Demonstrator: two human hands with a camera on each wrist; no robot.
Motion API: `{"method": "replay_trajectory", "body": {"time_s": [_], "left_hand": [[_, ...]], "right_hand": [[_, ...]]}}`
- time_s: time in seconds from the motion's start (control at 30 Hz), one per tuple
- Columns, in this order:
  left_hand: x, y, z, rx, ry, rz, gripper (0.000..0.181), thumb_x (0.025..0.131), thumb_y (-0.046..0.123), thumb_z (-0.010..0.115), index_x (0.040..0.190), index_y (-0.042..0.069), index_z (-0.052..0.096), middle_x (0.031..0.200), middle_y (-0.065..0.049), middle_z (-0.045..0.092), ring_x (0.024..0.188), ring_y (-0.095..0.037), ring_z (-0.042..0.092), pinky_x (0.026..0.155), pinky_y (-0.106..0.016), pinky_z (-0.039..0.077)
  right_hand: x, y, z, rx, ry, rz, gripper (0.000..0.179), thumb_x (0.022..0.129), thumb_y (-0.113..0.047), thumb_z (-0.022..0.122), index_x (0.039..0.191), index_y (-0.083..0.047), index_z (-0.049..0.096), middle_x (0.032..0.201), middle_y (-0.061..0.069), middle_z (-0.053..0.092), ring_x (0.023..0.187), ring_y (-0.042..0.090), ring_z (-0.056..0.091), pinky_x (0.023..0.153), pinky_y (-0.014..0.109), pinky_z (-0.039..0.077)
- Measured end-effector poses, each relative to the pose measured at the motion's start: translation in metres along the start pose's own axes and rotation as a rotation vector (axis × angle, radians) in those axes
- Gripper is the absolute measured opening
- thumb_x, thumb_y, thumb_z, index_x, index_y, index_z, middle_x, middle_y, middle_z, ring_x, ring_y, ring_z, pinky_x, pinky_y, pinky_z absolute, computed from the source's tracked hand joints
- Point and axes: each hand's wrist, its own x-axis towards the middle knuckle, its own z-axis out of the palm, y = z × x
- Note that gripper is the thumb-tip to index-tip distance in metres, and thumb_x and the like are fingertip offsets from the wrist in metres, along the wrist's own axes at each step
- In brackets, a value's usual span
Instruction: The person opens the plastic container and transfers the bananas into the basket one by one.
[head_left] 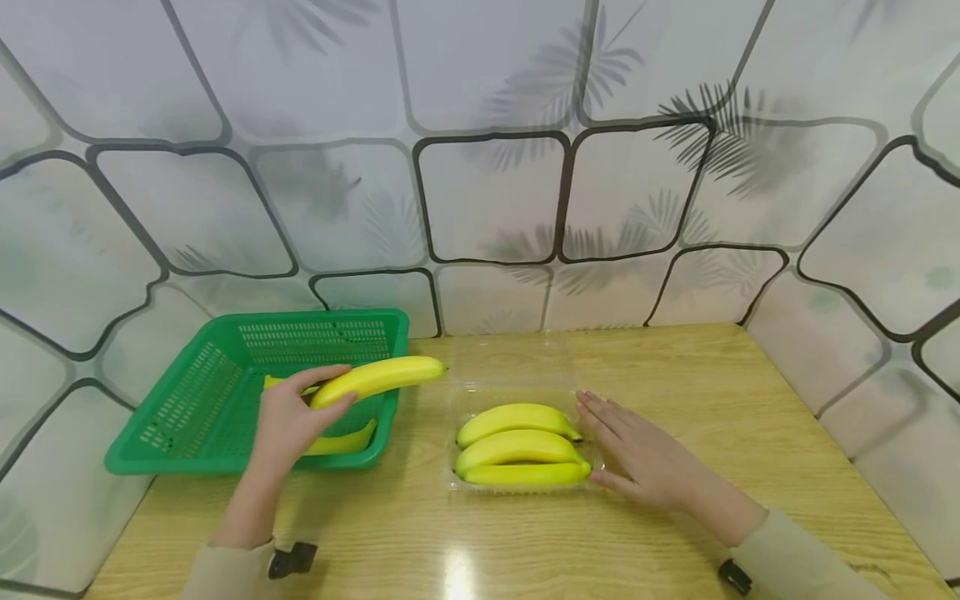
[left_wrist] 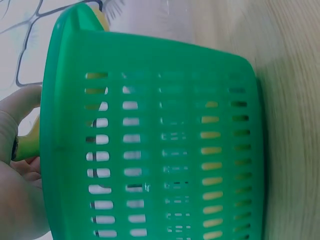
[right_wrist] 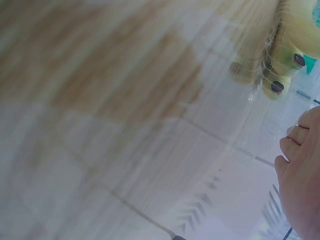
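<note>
My left hand (head_left: pixel 288 421) grips a yellow banana (head_left: pixel 390 375) by its near end, holding it level above the right side of a green plastic basket (head_left: pixel 187 463). More bananas lie inside the basket, one of them (head_left: pixel 348 442) along its front wall. Right of the basket, a clear plastic box (head_left: pixel 525 490) contains three bananas (head_left: pixel 517 447) side by side. At the box's right edge is my right hand (head_left: pixel 652 454), fingers straight and fingertips at the rim. In the left wrist view, the basket's slotted wall (left_wrist: pixel 150 150) covers part of the left hand (left_wrist: pixel 20 205).
The clear lid (head_left: pixel 517 362) of the box stands folded back behind it. All this is on a wooden table (head_left: pixel 390 533), with a patterned wall (head_left: pixel 491 200) close along its back edge. Black straps (head_left: pixel 292 560) circle both sleeves.
</note>
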Motion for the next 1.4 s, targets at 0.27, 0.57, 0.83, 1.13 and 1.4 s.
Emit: {"method": "replay_trajectory", "body": {"time_s": [0.27,0.57,0.83,1.13,1.4], "left_hand": [[-0.002,-0.01,-0.012,0.039,0.034,0.017,0.038,0.092,0.012,0.083,0.127,0.003,0.077,0.124,-0.026,0.075,0.073,0.005,0.057,0.052,-0.019,0.05],[-0.006,-0.018,-0.024,0.074,0.077,-0.004,0.037,0.091,0.013,0.084,0.126,0.003,0.078,0.124,-0.026,0.075,0.078,0.006,0.054,0.056,-0.016,0.051],[-0.008,-0.026,-0.031,0.092,0.082,-0.01,0.037,0.091,0.014,0.084,0.126,0.002,0.077,0.125,-0.027,0.074,0.083,0.019,0.05,0.061,-0.009,0.052],[-0.01,-0.034,-0.039,0.129,0.084,-0.022,0.038,0.092,0.016,0.083,0.127,0.002,0.077,0.128,-0.029,0.073,0.088,0.028,0.041,0.062,-0.006,0.05],[-0.011,-0.043,-0.046,0.163,0.064,-0.055,0.041,0.093,0.02,0.083,0.129,0.002,0.075,0.132,-0.03,0.071,0.089,0.024,0.042,0.061,-0.009,0.049]], "right_hand": [[0.002,0.0,0.001,-0.003,0.004,0.002,0.082,0.109,-0.056,0.051,0.161,0.006,0.035,0.169,0.025,0.036,0.152,0.04,0.043,0.135,0.02,-0.005],[0.003,0.001,0.001,-0.004,0.005,-0.006,0.083,0.109,-0.057,0.049,0.16,0.007,0.037,0.169,0.025,0.036,0.152,0.041,0.044,0.135,0.02,-0.005],[0.003,0.0,0.0,0.001,-0.004,0.008,0.083,0.108,-0.056,0.052,0.16,0.007,0.036,0.17,0.024,0.036,0.152,0.04,0.043,0.135,0.02,-0.006],[0.001,0.001,0.001,-0.011,0.004,0.0,0.082,0.109,-0.056,0.05,0.16,0.007,0.037,0.169,0.024,0.037,0.152,0.039,0.044,0.135,0.021,-0.004],[0.001,0.0,0.0,-0.004,-0.001,0.003,0.082,0.109,-0.055,0.051,0.162,0.006,0.035,0.169,0.025,0.037,0.152,0.04,0.043,0.135,0.021,-0.004]]}}
